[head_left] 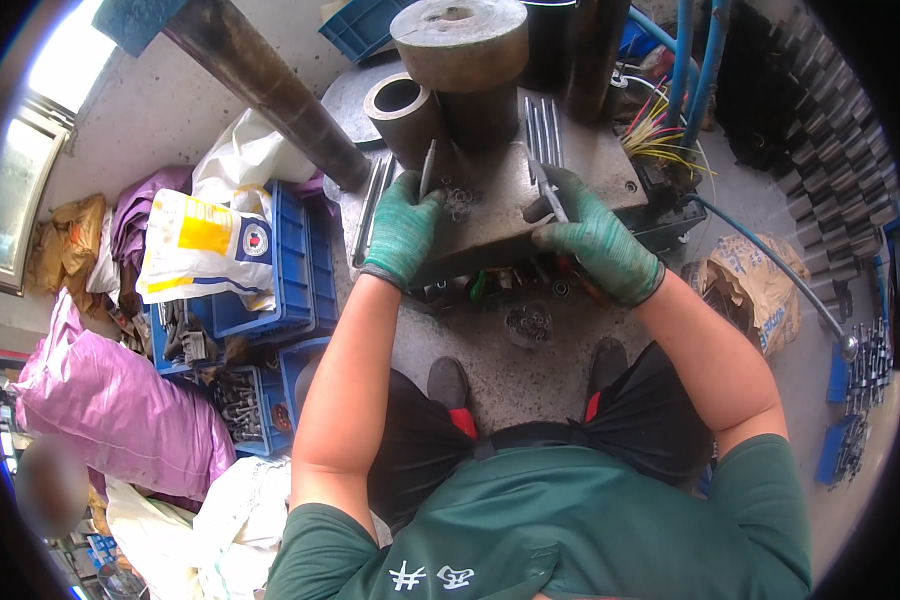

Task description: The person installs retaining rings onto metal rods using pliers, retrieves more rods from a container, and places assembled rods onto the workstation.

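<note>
My left hand (406,228), in a green knit glove, is closed around a short metal rod (429,166) that points upward with a narrowed tip. My right hand (602,240), gloved the same way, grips a second metal rod (550,192) between thumb and fingers, tilted toward me. Both hands are over the near part of a thick steel block (490,215). Small metal rings (458,203) lie loose on it between them. Several slim rods (543,132) lie side by side beyond my right hand. More long rods (372,212) rest at the block's left edge.
A heavy round steel ram (460,55) and a hollow steel tube (400,125) stand at the block's back. A slanted pillar (265,95) rises at left. Blue crates (295,260) and a purple sack (120,400) fill the left. Loose wires (660,130) hang at right.
</note>
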Demonstrator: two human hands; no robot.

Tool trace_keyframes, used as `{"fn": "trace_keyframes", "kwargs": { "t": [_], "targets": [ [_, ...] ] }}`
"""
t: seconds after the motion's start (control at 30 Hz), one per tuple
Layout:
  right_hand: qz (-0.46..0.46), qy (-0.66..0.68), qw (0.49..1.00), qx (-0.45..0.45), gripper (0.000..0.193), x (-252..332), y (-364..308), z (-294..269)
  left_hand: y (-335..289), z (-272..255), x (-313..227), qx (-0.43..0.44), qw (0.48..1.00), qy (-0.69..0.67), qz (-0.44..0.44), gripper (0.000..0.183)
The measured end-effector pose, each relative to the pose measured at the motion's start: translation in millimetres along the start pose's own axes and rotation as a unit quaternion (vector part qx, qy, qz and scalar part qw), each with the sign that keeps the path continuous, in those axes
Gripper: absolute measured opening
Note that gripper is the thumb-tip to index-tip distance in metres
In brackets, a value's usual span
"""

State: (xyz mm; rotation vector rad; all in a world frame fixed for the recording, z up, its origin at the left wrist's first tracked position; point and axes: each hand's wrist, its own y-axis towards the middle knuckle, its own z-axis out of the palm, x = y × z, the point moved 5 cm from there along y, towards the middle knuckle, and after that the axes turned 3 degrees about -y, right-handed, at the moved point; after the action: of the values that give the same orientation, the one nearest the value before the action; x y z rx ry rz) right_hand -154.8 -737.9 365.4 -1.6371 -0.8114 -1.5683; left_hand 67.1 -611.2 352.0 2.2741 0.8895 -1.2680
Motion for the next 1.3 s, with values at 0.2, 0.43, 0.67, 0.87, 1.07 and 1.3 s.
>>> {"fn": "trace_keyframes", "kwargs": {
  "t": [0.2,0.43,0.67,0.87,1.07,1.3],
  "targets": [
    [-0.097,-0.345,0.934,0.01,0.073,19.5,-3.8,9.6,-5.9,3.4,1.9,0.063,0.962,-0.235,-0.124,0.025],
    [-0.333,-0.544,0.769,-0.048,0.063,26.8,-2.8,17.4,-22.1,20.6,6.2,0.075,0.861,-0.456,-0.212,0.011],
    [-0.354,-0.528,0.771,-0.043,0.063,26.2,-1.7,22.2,-25.7,24.6,12.5,0.091,0.833,-0.497,-0.223,0.012],
    [-0.333,-0.52,0.786,-0.044,0.062,23.5,1.1,23.2,-28.6,22.9,11.5,0.097,0.833,-0.499,-0.218,0.012],
    [-0.346,-0.513,0.784,-0.048,0.062,23.7,0.1,24.6,-31.7,19.1,6.2,0.106,0.841,-0.489,-0.208,0.011],
    [-0.347,-0.517,0.781,-0.047,0.061,23.2,-0.5,23.8,-31.6,17.8,5.6,0.091,0.844,-0.485,-0.212,0.011]
  ]
}}
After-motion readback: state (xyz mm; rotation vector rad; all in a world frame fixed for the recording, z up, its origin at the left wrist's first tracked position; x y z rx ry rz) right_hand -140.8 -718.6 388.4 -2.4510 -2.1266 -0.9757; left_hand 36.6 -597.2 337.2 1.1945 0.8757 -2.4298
